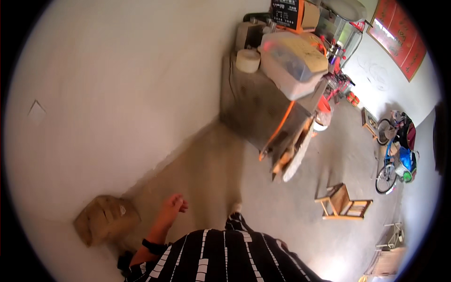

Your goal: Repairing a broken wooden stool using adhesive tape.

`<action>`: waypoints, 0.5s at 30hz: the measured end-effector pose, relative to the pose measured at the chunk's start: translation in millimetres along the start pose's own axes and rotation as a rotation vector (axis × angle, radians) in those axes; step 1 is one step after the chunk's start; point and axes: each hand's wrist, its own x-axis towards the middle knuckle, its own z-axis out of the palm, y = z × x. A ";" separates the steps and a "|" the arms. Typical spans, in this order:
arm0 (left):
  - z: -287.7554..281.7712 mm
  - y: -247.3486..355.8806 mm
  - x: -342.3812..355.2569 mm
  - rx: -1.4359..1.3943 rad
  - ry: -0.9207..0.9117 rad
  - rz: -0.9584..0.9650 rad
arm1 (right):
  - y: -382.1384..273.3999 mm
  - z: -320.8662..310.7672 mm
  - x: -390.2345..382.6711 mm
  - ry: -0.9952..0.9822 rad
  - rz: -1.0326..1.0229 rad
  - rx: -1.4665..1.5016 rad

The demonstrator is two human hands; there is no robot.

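My left hand (175, 204) hangs in the air above the floor, in front of my striped black-and-white clothing (213, 256). Its fingers are loosely bent and a little apart, and I see nothing held in them. Nearest to that hand is a brown cardboard box (105, 220), standing against the wall to its left; the two do not touch. My right hand is out of the picture. One foot (236, 207) shows below me on the floor.
Ahead stands a cabinet (263, 101) bearing a lidded plastic tub (293, 63), a white round container (248, 61) and a black-and-orange box (293, 15). Flat boards (298, 148) lean at its side. A wooden chair (343, 202) and a bicycle (387, 174) are to the right.
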 end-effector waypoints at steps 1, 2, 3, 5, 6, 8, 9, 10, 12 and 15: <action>3.9 5.6 14.8 0.018 -0.002 -0.019 | -32.9 -24.9 18.8 0.017 -0.056 0.049; 13.2 14.7 29.5 0.024 -0.016 -0.013 | -28.6 -34.6 38.5 0.031 -0.052 0.057; 20.1 22.0 38.5 0.010 -0.024 -0.020 | -15.3 -38.6 59.9 0.050 -0.046 0.149; 33.2 38.1 65.9 0.002 -0.025 -0.012 | -18.2 -56.5 101.0 0.070 -0.056 0.250; 37.2 43.1 75.6 -0.014 0.006 -0.011 | -43.4 -77.5 117.9 0.077 -0.136 0.100; 47.6 57.2 98.0 -0.038 0.036 -0.006 | -91.8 -117.2 148.7 0.090 -0.220 -0.056; 53.8 65.8 110.9 -0.028 0.020 0.001 | -105.4 -130.5 162.1 0.112 -0.099 0.050; 56.9 72.7 122.8 -0.015 0.005 0.005 | -118.5 -139.3 172.3 0.132 0.024 0.158; 62.2 75.8 155.3 0.031 0.026 0.024 | -149.2 -155.3 190.3 0.192 -0.036 0.178; 70.1 91.1 218.7 0.217 -0.020 0.064 | -201.8 -174.7 212.4 0.219 -0.045 0.223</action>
